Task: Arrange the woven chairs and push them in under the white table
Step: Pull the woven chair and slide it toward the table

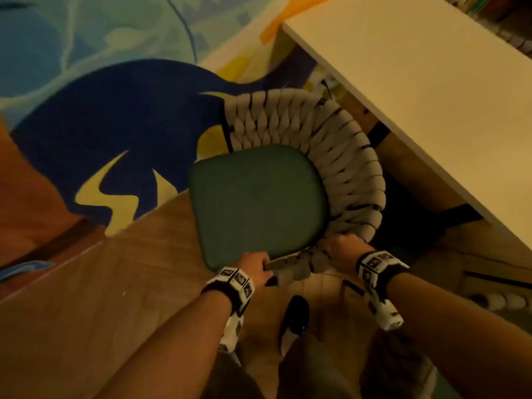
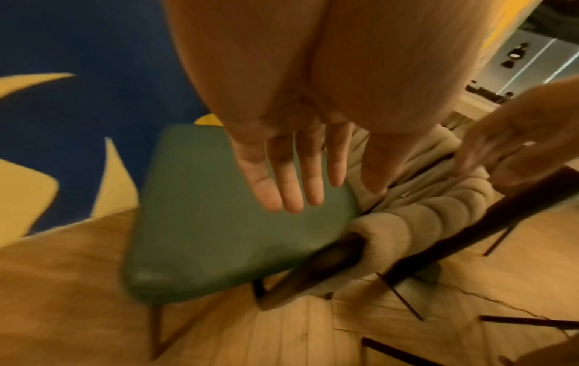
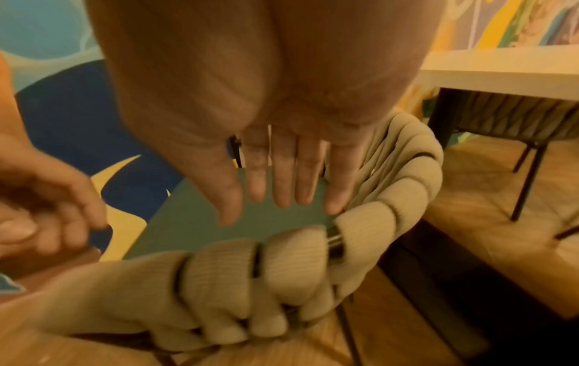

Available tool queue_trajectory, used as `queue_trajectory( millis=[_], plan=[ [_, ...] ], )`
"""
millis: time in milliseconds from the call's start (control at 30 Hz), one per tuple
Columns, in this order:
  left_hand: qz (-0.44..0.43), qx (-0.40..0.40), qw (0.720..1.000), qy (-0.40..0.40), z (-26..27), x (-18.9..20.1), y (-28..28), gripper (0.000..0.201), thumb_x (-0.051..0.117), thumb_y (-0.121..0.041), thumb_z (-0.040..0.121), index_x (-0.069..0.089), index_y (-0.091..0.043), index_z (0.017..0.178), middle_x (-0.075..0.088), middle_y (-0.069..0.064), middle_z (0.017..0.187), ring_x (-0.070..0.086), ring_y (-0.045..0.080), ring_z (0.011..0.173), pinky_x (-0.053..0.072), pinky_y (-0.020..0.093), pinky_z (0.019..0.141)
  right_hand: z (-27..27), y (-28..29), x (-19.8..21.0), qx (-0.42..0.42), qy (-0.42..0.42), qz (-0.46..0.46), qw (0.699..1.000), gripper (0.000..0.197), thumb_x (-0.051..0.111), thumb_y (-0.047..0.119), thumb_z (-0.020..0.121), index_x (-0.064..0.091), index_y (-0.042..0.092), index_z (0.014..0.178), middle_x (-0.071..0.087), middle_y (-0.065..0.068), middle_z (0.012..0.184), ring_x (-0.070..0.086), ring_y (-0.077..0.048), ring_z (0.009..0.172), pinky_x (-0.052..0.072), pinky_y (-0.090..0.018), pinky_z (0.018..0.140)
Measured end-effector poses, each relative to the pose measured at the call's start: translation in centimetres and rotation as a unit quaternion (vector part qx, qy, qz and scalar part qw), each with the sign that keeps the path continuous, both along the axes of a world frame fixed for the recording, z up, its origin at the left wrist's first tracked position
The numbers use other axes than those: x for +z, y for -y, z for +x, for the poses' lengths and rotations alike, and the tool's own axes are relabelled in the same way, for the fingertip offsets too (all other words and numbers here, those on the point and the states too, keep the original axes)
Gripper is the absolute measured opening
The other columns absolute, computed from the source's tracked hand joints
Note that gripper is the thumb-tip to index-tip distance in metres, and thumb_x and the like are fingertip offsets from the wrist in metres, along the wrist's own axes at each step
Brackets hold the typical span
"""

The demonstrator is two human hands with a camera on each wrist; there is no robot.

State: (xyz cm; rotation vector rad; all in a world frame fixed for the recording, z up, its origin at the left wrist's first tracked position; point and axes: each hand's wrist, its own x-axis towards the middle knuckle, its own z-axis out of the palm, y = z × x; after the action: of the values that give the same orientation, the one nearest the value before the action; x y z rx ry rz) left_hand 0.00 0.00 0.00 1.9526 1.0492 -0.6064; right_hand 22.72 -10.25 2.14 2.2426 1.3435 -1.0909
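Two woven chairs show, and one white table (image 1: 417,90). One chair (image 1: 288,180) stands beside the table's long edge, half on the wood floor (image 1: 86,298) and half on the patterned rug (image 1: 115,116), its back turned partly toward the table. It has a curved back wrapped in thick beige cord over a dark frame, and a flat green seat cushion (image 1: 256,205). A second woven chair (image 3: 517,116) sits tucked under the table, seen from the right wrist. Both hands are at the near end of the chair's woven rim. Fingers of the left hand (image 2: 291,153) lie straight and spread over the cushion's corner. Right hand (image 3: 282,163) fingers are likewise extended, loosely together, tips at the cord, holding nothing.
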Motion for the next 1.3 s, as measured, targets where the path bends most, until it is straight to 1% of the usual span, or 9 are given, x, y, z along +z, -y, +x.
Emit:
queue_trajectory(
  millis=[100, 200, 333, 533, 700, 867, 967, 1067, 1300],
  plan=[
    [-0.025, -0.050, 0.998, 0.012, 5.2, -1.8, 2.4, 0.059, 0.067, -0.035, 0.084, 0.044, -0.023, 0.137, 0.051, 0.008, 0.137, 0.051, 0.031, 0.123, 0.045, 0.040, 0.102, 4.1, -0.4, 0.2, 0.040, 0.032, -0.047, 0.998, 0.034, 0.056, 0.033, 0.086, 0.059, 0.026, 0.120, 0.061, -0.002, 0.120, 0.058, -0.026, 0.111, 0.052, -0.038, 0.090],
    [0.014, -0.098, 0.995, -0.004, 7.3, -3.8, 4.8, 0.077, 0.067, -0.028, 0.083, 0.025, -0.029, 0.147, 0.038, 0.009, 0.149, 0.046, 0.035, 0.130, 0.041, 0.047, 0.106, 6.7, 0.1, -0.6, 0.063, 0.054, -0.049, 0.995, 0.042, 0.052, 0.040, 0.091, 0.050, 0.033, 0.132, 0.055, 0.001, 0.131, 0.055, -0.026, 0.117, 0.051, -0.038, 0.093],
    [0.065, -0.122, 0.990, -0.034, 6.9, -4.5, 5.7, 0.059, 0.057, -0.014, 0.087, 0.034, -0.025, 0.139, 0.054, 0.012, 0.134, 0.058, 0.036, 0.115, 0.051, 0.046, 0.091, 7.0, 0.7, -3.1, 0.081, 0.064, -0.028, 0.994, 0.038, 0.048, 0.045, 0.088, 0.053, 0.029, 0.121, 0.054, 0.002, 0.124, 0.052, -0.025, 0.116, 0.053, -0.041, 0.089],
    [0.114, -0.153, 0.980, -0.059, 1.0, -3.9, 3.8, 0.049, 0.045, -0.010, 0.092, 0.040, -0.026, 0.139, 0.052, 0.010, 0.139, 0.053, 0.033, 0.123, 0.043, 0.040, 0.098, 0.9, 1.8, -4.6, 0.160, 0.050, -0.031, 0.985, 0.039, 0.047, 0.040, 0.084, 0.061, 0.023, 0.117, 0.055, 0.000, 0.126, 0.046, -0.029, 0.121, 0.045, -0.043, 0.100],
    [0.117, -0.144, 0.972, -0.145, -8.0, -3.0, -0.6, 0.053, 0.048, -0.017, 0.094, 0.037, -0.034, 0.143, 0.053, 0.007, 0.138, 0.053, 0.029, 0.122, 0.045, 0.038, 0.099, -10.1, 1.8, -1.7, 0.026, -0.076, -0.008, 0.997, 0.058, 0.056, 0.040, 0.085, 0.039, 0.023, 0.139, 0.041, -0.005, 0.146, 0.026, -0.028, 0.140, 0.039, -0.045, 0.107],
    [0.137, -0.078, 0.953, -0.258, -13.0, -1.8, -2.3, 0.048, 0.055, -0.017, 0.085, 0.049, -0.024, 0.132, 0.054, 0.007, 0.134, 0.046, 0.032, 0.125, 0.034, 0.048, 0.109, -12.2, -1.3, 0.1, 0.077, -0.207, -0.001, 0.975, 0.051, 0.065, 0.023, 0.082, 0.051, 0.024, 0.131, 0.062, -0.007, 0.123, 0.059, -0.028, 0.113, 0.049, -0.034, 0.089],
    [0.094, -0.101, 0.968, -0.208, -10.5, -1.3, 1.2, 0.044, 0.057, -0.022, 0.084, 0.052, -0.026, 0.128, 0.058, 0.004, 0.128, 0.053, 0.030, 0.119, 0.039, 0.047, 0.103, -5.8, -4.8, 0.2, 0.123, -0.064, -0.015, 0.990, 0.045, 0.058, 0.024, 0.085, 0.051, 0.025, 0.129, 0.062, -0.008, 0.107, 0.061, -0.029, 0.095, 0.054, -0.037, 0.076],
    [0.064, -0.137, 0.979, -0.139, -5.8, -1.6, 6.1, 0.046, 0.056, -0.026, 0.083, 0.047, -0.028, 0.129, 0.056, 0.004, 0.129, 0.052, 0.031, 0.121, 0.032, 0.051, 0.106, 0.1, -7.3, 0.2, 0.211, 0.116, -0.028, 0.970, 0.038, 0.054, 0.031, 0.088, 0.053, 0.022, 0.125, 0.060, -0.006, 0.117, 0.059, -0.029, 0.105, 0.054, -0.040, 0.083],
    [0.060, -0.083, 0.987, -0.128, -2.8, -1.7, 8.3, 0.044, 0.048, -0.018, 0.093, 0.047, -0.036, 0.133, 0.055, 0.008, 0.133, 0.052, 0.033, 0.122, 0.043, 0.048, 0.100, 0.5, -3.9, -1.2, 0.298, 0.160, -0.028, 0.940, 0.055, 0.062, 0.035, 0.079, 0.042, 0.034, 0.131, 0.048, -0.005, 0.120, 0.051, -0.024, 0.108, 0.051, -0.037, 0.084]
  ],
)
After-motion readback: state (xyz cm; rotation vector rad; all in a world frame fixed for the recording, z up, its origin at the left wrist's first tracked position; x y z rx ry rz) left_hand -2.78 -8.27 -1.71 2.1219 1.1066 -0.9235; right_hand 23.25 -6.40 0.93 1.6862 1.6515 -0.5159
